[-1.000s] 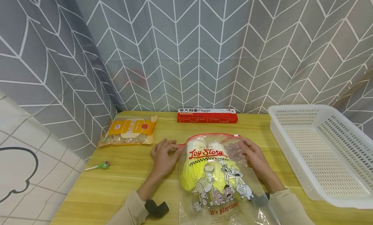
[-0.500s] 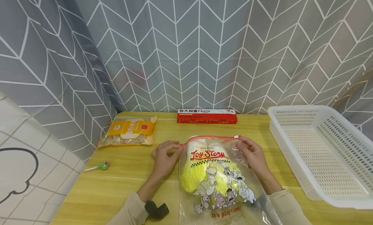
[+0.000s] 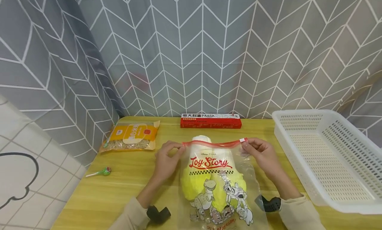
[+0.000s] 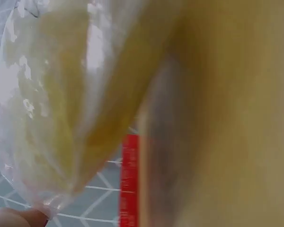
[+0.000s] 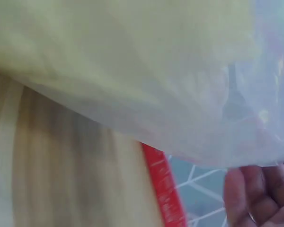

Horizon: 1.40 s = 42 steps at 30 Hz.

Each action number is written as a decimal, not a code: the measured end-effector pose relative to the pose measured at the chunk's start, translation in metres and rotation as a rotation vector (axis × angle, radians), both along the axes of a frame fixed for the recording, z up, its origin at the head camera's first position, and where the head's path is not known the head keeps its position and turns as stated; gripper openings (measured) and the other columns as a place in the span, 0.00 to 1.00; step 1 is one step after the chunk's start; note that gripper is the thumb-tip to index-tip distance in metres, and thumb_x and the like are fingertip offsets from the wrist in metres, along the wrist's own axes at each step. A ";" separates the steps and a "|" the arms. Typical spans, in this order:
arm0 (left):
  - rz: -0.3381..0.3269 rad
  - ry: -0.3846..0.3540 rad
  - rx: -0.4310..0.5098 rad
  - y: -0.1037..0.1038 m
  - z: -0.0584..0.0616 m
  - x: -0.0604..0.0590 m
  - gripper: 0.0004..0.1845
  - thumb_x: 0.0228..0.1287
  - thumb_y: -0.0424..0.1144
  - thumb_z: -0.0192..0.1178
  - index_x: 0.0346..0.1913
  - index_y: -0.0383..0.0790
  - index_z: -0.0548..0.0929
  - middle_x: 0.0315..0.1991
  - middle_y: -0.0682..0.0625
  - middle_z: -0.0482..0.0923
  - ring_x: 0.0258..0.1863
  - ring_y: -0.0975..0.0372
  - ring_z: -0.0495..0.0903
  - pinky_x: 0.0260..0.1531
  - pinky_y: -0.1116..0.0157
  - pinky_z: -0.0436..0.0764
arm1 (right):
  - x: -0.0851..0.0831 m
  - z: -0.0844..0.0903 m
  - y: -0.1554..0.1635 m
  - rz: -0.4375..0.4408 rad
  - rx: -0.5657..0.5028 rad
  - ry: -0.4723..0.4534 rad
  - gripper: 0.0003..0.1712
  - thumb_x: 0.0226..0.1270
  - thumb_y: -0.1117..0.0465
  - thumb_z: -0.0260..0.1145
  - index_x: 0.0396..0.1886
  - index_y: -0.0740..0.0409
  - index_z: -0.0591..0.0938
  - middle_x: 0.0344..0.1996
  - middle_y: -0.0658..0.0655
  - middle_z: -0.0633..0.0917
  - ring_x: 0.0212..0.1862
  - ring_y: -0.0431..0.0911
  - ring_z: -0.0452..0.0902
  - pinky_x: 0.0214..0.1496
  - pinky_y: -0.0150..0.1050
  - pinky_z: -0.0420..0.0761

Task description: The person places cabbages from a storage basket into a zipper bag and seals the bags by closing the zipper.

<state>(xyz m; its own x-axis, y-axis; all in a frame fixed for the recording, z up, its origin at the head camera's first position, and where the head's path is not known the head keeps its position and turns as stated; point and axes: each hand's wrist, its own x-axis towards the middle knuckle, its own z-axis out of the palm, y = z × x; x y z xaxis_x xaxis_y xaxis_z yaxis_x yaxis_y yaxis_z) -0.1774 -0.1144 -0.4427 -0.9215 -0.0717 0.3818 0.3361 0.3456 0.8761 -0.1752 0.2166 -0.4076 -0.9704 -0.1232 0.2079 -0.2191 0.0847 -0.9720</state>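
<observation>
Both hands pinch the bag's red zip strip, left hand and right hand at opposite ends, stretching it taut. The cabbage lies inside the bag, whose lower part rests on the counter.

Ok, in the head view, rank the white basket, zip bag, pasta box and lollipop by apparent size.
1. white basket, though partly cut off at the frame edge
2. zip bag, nearer the camera
3. pasta box
4. lollipop
</observation>
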 end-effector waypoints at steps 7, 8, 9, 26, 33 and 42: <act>0.026 0.058 -0.018 -0.013 0.037 0.005 0.04 0.65 0.40 0.70 0.37 0.44 0.90 0.38 0.52 0.86 0.48 0.62 0.81 0.61 0.54 0.76 | 0.008 0.030 -0.009 -0.150 -0.039 0.093 0.05 0.73 0.66 0.65 0.38 0.57 0.87 0.26 0.41 0.90 0.30 0.35 0.86 0.39 0.28 0.86; 0.026 0.077 -0.016 -0.015 0.041 0.005 0.04 0.65 0.39 0.70 0.37 0.43 0.90 0.38 0.51 0.86 0.47 0.62 0.81 0.61 0.55 0.75 | 0.008 0.034 -0.010 -0.163 -0.051 0.117 0.05 0.72 0.67 0.65 0.37 0.58 0.87 0.26 0.41 0.90 0.29 0.35 0.86 0.39 0.27 0.85; 0.026 0.098 -0.013 -0.018 0.046 0.006 0.03 0.65 0.38 0.70 0.37 0.42 0.90 0.38 0.50 0.86 0.47 0.61 0.81 0.61 0.56 0.76 | 0.009 0.038 -0.010 -0.175 -0.063 0.139 0.05 0.72 0.67 0.65 0.37 0.58 0.87 0.26 0.42 0.90 0.29 0.35 0.86 0.39 0.27 0.85; 0.073 0.266 0.009 -0.032 0.095 0.010 0.04 0.62 0.34 0.71 0.38 0.37 0.90 0.38 0.45 0.84 0.44 0.69 0.77 0.53 0.66 0.72 | 0.011 0.063 -0.031 -0.287 -0.303 0.312 0.04 0.67 0.75 0.66 0.33 0.67 0.85 0.25 0.47 0.90 0.28 0.38 0.85 0.41 0.30 0.85; 0.080 0.333 0.030 -0.031 0.098 0.014 0.02 0.63 0.30 0.69 0.38 0.37 0.89 0.35 0.57 0.83 0.42 0.67 0.76 0.48 0.67 0.69 | 0.011 0.063 -0.031 -0.292 -0.359 0.388 0.03 0.67 0.75 0.66 0.35 0.69 0.86 0.25 0.48 0.90 0.29 0.38 0.86 0.42 0.30 0.84; 0.082 0.361 0.052 -0.028 0.105 0.016 0.02 0.64 0.31 0.69 0.37 0.35 0.88 0.35 0.59 0.82 0.43 0.67 0.76 0.48 0.65 0.68 | 0.014 0.075 -0.034 -0.279 -0.419 0.431 0.03 0.66 0.74 0.68 0.35 0.71 0.87 0.25 0.50 0.91 0.29 0.40 0.87 0.41 0.31 0.85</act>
